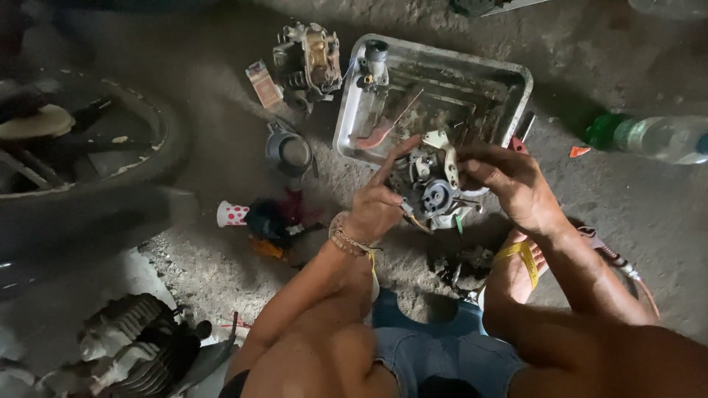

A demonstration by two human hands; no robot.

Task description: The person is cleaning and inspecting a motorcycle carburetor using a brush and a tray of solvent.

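Carburettor (431, 188) held up over floor (627, 214), between both hands, just in front of tray (516, 81). Left hand (376, 206) closed on its left side, index finger raised and extended toward top of part; beaded bracelet (343, 237) at wrist. Right hand (512, 184) gripping its right side, fingers curled round the pale upper bracket. Round dark opening of carb. facing camera.

Tray: dented metal, dirty inside, holding small metal part w/ cap (374, 63) at left rim and thin reddish tool (383, 131). Engine part (310, 59) on floor left of tray, small box (263, 82) just beside it. Grey cup-like piece (289, 153) nearer, below those. White cup w/ red dots (231, 214) lying on side, next to dark rags. Plastic bottle, green cap (656, 136), lying at right, well apart. Tyre (88, 147) at far left. Finned cylinder (140, 346) bottom left. Yellow-strapped sandal (523, 258) under right forearm. Floor gritty, dusty.
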